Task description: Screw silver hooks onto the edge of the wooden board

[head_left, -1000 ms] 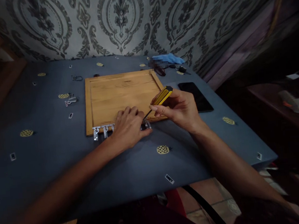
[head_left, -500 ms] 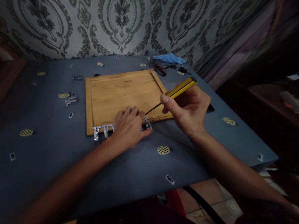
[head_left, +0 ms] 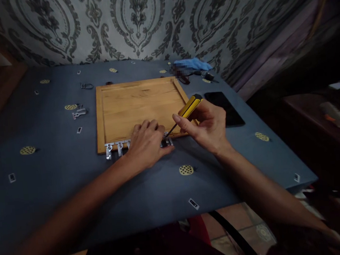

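A framed wooden board (head_left: 138, 106) lies flat on the table, with several silver metal hooks (head_left: 120, 148) lined along its near edge. My left hand (head_left: 146, 145) rests over this edge, fingers bent on the wood and thumb stretched beside the rightmost metal hook (head_left: 167, 141). Its palm hides some of the hooks. In my right hand (head_left: 210, 126) is a screwdriver (head_left: 189, 106) with a yellow and black handle, held tilted. The shaft slants down left, and its tip meets the area of the rightmost hook, close to my left fingers.
Left of the board lie a loose metal hook (head_left: 79, 112) and a small looped metal piece (head_left: 86, 86). A dark flat tablet-like object (head_left: 224, 109) sits to the right. Behind the board are a blue cloth (head_left: 192, 64) and dark items (head_left: 208, 75). A patterned curtain (head_left: 137, 23) hangs beyond the table.
My right hand has moved left and slightly down with the screwdriver, which now stands steeper. The dark flat object on the right has come into fuller view. My left hand stays in place.
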Available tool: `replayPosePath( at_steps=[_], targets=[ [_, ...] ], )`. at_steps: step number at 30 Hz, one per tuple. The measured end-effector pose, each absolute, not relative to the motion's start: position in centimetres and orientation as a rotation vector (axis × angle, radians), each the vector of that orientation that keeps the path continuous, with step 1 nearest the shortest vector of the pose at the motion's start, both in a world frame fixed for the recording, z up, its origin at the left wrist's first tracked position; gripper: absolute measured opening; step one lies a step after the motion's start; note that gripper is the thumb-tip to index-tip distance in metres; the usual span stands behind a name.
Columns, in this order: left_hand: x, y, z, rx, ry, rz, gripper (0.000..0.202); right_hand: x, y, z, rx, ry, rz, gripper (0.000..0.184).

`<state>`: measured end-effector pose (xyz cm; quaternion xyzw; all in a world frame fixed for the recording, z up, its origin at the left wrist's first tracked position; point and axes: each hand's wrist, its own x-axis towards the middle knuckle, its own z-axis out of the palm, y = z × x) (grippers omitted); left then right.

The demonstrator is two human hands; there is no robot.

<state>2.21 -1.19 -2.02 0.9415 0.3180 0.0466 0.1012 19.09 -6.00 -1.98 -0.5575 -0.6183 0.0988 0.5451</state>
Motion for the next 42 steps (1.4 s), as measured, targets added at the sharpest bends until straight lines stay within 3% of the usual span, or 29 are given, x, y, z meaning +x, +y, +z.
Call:
replayPosePath(
  at_steps=[8,16,28,37,42],
  targets=[
    [2.3,-1.2,-2.0,2.781,0.943,0.118,0.046,19.5,-6.0,-1.9,-1.337,-1.513,0.24,0.036],
    [2.2,-1.2,-2.0,2.79,0.941,0.11,0.047,20.8,-6.3,-0.9,-1.233,-1.584,0.6,0.029],
    [2.2,-1.1,-2.3,2.796,0.926,0.148,0.044,21.4,-7.0,1.1,-1.244,-1.679,0.803,0.025],
    [2.2,-1.1,-2.4,2.812,0.925,0.166,0.042,20.9,-7.2,1.1,-1.255,-1.408,0.566,0.023],
    [2.2,-1.1,-2.2,2.807,0.924,0.144,0.043,21.1,-7.0,0.8,-1.27,-1.468,0.595,0.028]
  ],
)
